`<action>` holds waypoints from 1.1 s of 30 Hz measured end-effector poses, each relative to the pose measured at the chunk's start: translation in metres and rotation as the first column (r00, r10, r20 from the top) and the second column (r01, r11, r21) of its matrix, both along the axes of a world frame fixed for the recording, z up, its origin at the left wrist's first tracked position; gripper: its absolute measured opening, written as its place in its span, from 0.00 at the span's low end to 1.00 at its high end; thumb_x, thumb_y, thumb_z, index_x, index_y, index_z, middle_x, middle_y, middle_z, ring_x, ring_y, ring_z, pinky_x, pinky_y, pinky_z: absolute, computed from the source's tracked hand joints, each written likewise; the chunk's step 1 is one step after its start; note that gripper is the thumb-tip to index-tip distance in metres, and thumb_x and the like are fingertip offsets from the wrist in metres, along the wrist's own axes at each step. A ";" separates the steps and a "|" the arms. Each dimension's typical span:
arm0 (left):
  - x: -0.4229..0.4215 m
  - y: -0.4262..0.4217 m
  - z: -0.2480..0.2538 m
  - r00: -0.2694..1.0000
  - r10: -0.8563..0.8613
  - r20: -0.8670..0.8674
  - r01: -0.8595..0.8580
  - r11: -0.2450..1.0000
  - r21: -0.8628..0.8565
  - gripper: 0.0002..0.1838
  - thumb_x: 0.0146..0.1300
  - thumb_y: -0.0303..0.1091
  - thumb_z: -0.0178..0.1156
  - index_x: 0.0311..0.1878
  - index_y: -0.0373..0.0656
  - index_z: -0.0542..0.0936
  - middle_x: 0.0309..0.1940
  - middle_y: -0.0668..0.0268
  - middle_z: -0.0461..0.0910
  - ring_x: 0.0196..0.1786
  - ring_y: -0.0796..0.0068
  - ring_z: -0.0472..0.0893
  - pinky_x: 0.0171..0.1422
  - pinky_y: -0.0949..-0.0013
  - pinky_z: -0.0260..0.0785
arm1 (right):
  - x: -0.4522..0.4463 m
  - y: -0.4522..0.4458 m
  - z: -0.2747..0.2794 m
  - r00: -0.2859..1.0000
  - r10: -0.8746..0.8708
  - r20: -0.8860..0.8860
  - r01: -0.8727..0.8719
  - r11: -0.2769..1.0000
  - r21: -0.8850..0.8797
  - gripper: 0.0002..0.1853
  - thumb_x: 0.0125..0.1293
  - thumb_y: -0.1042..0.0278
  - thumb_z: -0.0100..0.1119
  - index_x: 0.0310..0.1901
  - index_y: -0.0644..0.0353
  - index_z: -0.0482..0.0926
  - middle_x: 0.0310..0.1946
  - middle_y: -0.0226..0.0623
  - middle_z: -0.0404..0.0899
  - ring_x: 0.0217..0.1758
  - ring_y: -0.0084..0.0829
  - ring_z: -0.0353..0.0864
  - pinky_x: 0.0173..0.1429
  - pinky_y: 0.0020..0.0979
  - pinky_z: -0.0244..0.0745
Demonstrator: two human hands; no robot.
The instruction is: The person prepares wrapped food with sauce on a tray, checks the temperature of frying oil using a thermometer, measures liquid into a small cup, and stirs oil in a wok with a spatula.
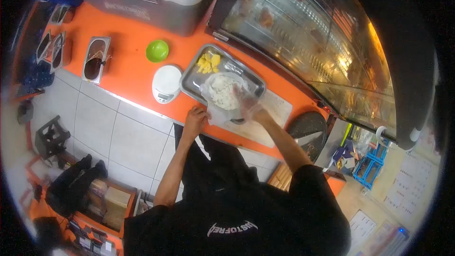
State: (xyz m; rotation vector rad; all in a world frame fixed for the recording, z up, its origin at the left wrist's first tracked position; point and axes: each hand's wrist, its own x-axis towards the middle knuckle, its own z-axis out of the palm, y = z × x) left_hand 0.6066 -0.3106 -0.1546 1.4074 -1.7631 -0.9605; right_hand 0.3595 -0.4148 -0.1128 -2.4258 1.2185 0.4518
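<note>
A clear plastic sheet (217, 115) with a mound of white rice (223, 92) on it lies over the near part of a metal tray (189, 73). My left hand (195, 119) is closed at the sheet's left edge, its fingers curled there. My right hand (249, 105), in a thin see-through glove, is at the right side of the rice; its fingers are blurred and partly hidden. Yellow chunks of food (208, 63) sit in the tray's far left corner.
Left of the tray are a white kitchen scale (167, 83) and a green bowl (157, 50). A cutting board (279, 109) lies under the tray's right side. A knife (309, 138) rests on a dark round board (313, 125). Behind stand a glass display case (303, 33) and a grey cooler (142, 4).
</note>
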 end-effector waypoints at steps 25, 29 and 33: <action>0.000 -0.131 0.019 0.926 -0.004 0.378 0.051 0.992 -0.115 0.11 0.55 0.29 0.63 0.42 0.38 0.81 0.35 0.59 0.81 0.38 0.54 0.78 0.40 0.55 0.72 | 0.052 -0.028 0.007 0.945 -0.092 0.315 0.109 0.993 -0.037 0.22 0.65 0.65 0.46 0.59 0.64 0.72 0.55 0.49 0.76 0.60 0.42 0.74 0.64 0.39 0.68; 0.011 -0.127 0.026 0.969 -0.141 0.203 0.095 0.971 0.221 0.11 0.58 0.27 0.62 0.45 0.38 0.79 0.39 0.51 0.83 0.38 0.50 0.82 0.42 0.56 0.73 | 0.016 -0.002 -0.006 0.731 -0.092 0.677 0.450 0.810 -0.376 0.22 0.58 0.59 0.59 0.53 0.58 0.75 0.47 0.45 0.78 0.56 0.44 0.75 0.65 0.49 0.64; 0.025 -0.110 0.026 0.992 -0.126 -0.013 0.126 0.980 0.151 0.08 0.64 0.26 0.59 0.45 0.38 0.75 0.33 0.53 0.79 0.31 0.59 0.79 0.38 0.60 0.71 | -0.018 0.011 -0.034 0.733 -0.475 0.487 0.610 0.776 -0.161 0.19 0.59 0.57 0.58 0.51 0.56 0.77 0.48 0.45 0.78 0.57 0.46 0.73 0.65 0.48 0.63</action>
